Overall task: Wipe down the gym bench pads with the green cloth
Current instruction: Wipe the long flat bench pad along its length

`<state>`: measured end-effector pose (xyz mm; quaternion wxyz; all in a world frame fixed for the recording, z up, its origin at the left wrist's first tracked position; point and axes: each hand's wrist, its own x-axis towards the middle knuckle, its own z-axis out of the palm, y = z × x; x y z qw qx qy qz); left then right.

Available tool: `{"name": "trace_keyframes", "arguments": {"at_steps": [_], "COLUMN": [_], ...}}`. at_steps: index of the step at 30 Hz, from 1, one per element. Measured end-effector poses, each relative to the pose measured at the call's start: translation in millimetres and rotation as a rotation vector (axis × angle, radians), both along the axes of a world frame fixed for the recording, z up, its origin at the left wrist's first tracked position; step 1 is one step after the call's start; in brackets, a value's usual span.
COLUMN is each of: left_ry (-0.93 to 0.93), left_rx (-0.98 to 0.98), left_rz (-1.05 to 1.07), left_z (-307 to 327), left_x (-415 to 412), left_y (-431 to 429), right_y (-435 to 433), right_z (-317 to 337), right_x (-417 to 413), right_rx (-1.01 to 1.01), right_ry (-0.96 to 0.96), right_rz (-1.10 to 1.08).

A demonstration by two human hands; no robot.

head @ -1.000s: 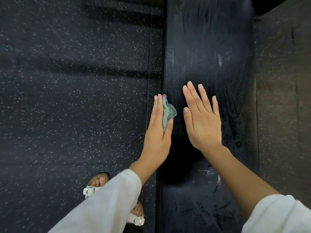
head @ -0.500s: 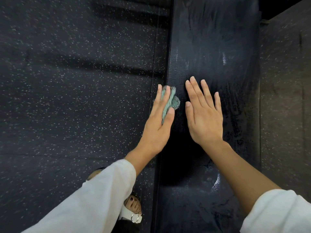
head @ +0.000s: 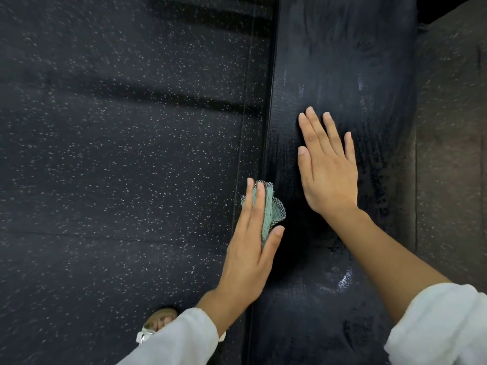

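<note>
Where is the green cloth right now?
In the head view, the cloth is under the left hand's fingers, pressed against the left edge of the bench pad, just left of and below the right hand.

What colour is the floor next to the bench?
The floor is dark, nearly black, with tiny white speckles. The head view shows it best, left of the bench pad.

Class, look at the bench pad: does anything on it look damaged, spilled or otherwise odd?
Yes. A small whitish scuffed or cracked patch marks the bench pad just left of the right forearm. Pale streaks run across the pad further up; whether moisture or wear is unclear. The left hand presses the green cloth against the pad's left edge.
</note>
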<state>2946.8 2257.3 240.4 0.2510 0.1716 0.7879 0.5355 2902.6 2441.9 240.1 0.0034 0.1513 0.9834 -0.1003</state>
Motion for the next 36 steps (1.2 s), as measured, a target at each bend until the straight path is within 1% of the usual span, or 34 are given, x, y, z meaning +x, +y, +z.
{"name": "trace_keyframes", "arguments": {"at_steps": [3,11,15,20,26,29,36], "left_ry": [-0.005,-0.124,-0.130,-0.098,-0.081,-0.079,-0.116], "left_rx": [0.015,0.099,0.098,0.109,0.093,0.111,0.086], "left_rz": [0.011,0.069,0.073,0.062,0.016,0.027,0.006], "left_z": [-2,-9,-11,-10,-9,-9,-3], "left_x": [-12,-85,-103,-89,-44,-23,13], "left_y": [7,43,51,44,20,8,-13], "right_y": [-1,0,-1,-3,-13,-30,-62], "right_z": [0,0,0,0,2,3,8], "right_x": [0,0,0,0,9,34,111], "right_rx": [-0.004,0.004,0.006,0.001,-0.032,-0.042,-0.052], "right_ry": [0.002,0.010,0.014,0.006,0.007,0.005,-0.056], "right_rz": [0.000,-0.004,-0.008,-0.012,-0.061,-0.078,-0.032]}}
